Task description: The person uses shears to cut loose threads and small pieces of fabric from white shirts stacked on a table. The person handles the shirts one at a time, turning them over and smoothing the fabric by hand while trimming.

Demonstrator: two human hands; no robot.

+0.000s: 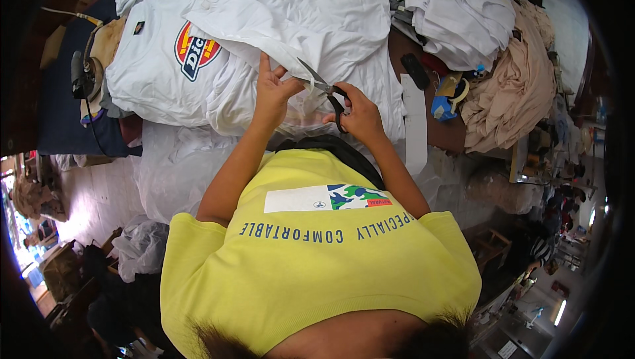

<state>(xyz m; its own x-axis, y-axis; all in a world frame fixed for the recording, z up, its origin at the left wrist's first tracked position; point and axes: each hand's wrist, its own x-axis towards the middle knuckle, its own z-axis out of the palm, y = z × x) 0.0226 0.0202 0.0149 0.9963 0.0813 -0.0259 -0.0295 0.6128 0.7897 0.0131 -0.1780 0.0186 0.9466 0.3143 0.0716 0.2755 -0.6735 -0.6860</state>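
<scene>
My right hand (362, 117) grips a pair of scissors (337, 113) by their black handles. The metal blades stand apart and point up and left, over the edge of a white T-shirt (331, 25). A narrow white strip of cloth lies between or beside the blades; which of the two I cannot tell. Close to the blade tips, my left hand (272, 93) holds the edge of that T-shirt, its fingertips partly against the cloth. Beneath and to the left lies another white T-shirt (149, 54) with a red, yellow and blue chest print.
An iron (92, 81) stands on the left with its cord hanging down. On the right are a white cloth pile (460, 11), a beige cloth heap (512, 91), a tape roll (459, 94), a black brush-like object (415, 70) and a long white strip (415, 124).
</scene>
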